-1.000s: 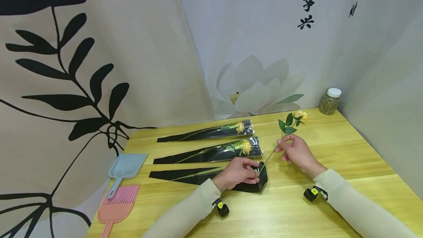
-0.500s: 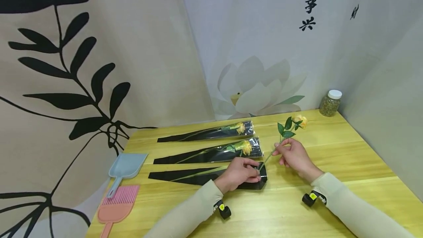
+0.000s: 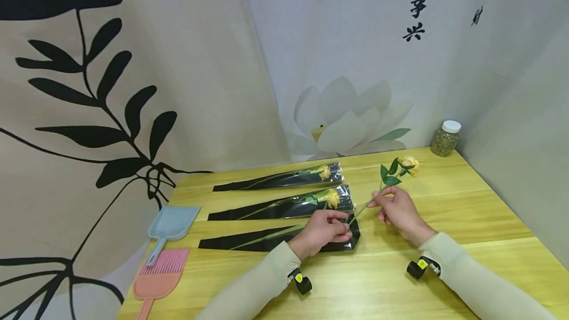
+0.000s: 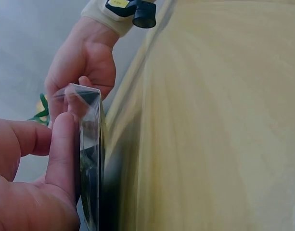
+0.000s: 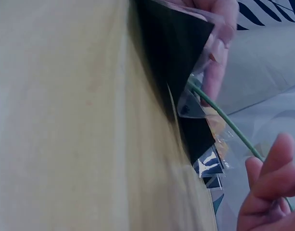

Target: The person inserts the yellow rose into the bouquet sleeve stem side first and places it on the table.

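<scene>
In the head view my left hand (image 3: 321, 232) grips a black flower sleeve with a clear front (image 3: 253, 242) near its wide open end. The thumb and fingers pinch the film there. My right hand (image 3: 400, 211) pinches the green stem of a yellow rose (image 3: 409, 166) below its leaves. The stem slants down left into the sleeve's mouth, and the bloom stays outside at upper right. The right wrist view shows the stem (image 5: 229, 124) entering between the black back and the clear film. The left wrist view catches the sleeve's clear edge (image 4: 92, 115) beside my fingers.
Behind lie two black sleeves, each holding a yellow flower: a nearer one (image 3: 275, 207) and a farther one (image 3: 275, 180). A blue dustpan (image 3: 173, 222) and a pink toothed dustpan (image 3: 157, 283) overlap at left. A white-lidded jar (image 3: 444, 141) stands at the back right corner.
My right hand and the rose have shifted slightly down, with the rose swinging left and then back right. The sleeve's open end has risen a little in my left hand.
</scene>
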Motion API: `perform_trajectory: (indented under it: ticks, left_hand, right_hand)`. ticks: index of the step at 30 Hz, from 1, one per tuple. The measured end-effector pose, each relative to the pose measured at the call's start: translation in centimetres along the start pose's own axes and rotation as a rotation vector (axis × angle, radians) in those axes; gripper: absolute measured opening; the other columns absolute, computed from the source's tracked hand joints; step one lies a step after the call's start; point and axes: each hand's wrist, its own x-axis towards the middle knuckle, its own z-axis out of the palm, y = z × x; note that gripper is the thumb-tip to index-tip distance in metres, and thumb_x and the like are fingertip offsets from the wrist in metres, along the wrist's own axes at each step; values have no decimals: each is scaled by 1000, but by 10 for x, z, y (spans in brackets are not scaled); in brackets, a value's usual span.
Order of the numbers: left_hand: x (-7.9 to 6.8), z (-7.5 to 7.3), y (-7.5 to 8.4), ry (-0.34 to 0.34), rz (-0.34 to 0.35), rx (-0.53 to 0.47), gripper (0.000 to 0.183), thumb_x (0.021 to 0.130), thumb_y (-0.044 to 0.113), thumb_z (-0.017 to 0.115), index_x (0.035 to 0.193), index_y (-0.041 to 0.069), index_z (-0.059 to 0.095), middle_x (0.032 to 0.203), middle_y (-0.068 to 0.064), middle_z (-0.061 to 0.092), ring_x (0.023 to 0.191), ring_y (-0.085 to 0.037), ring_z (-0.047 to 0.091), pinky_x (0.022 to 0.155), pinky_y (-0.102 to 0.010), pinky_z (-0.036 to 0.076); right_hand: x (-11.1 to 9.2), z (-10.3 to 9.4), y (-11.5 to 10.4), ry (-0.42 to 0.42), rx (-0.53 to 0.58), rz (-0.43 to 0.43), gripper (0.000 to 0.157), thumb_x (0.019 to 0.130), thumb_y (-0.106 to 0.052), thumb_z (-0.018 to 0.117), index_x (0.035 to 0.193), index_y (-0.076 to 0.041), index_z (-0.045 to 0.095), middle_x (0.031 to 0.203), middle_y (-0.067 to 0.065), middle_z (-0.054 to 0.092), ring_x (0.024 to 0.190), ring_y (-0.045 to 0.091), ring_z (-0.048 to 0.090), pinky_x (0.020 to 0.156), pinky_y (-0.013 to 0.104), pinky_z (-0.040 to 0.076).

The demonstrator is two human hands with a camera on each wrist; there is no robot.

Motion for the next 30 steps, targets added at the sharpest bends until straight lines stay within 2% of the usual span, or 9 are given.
perform_trajectory:
  ticks: [7, 18, 22, 30]
  left_hand:
    - [0, -2, 1, -2, 27, -4, 39, 99, -2, 67, 138, 0, 65, 91, -6, 65, 80, -13, 76, 82, -28, 66]
    - [2, 3, 4, 13, 66, -6, 42, 103, -2, 63, 144, -2, 60, 94, -6, 62, 87, -16, 77, 87, -29, 65]
    - [2, 4, 7, 18, 63, -9, 42, 102, -3, 63, 144, -2, 60, 92, -4, 60, 87, -15, 77, 86, -29, 65]
    - [1, 6, 8, 0, 52, -13, 41, 102, -2, 64, 143, -2, 61, 91, -3, 60, 86, -14, 77, 86, -29, 65]
  right_hand:
    - [-2, 3, 3, 3, 16, 20, 31, 111, -30, 57, 117, -2, 45, 92, 0, 80, 51, 9, 58, 42, 26, 45]
    - [-7, 16, 6, -15, 41, 70, 36, 111, -31, 58, 122, 0, 45, 99, 6, 81, 49, 8, 55, 42, 23, 43]
    - [-10, 20, 6, -11, 53, 70, 35, 111, -29, 59, 122, 1, 46, 96, 4, 81, 48, 7, 54, 40, 23, 42]
    - [-21, 23, 6, -9, 71, 84, 36, 110, -31, 60, 120, 2, 49, 102, 8, 81, 50, 8, 54, 42, 24, 44]
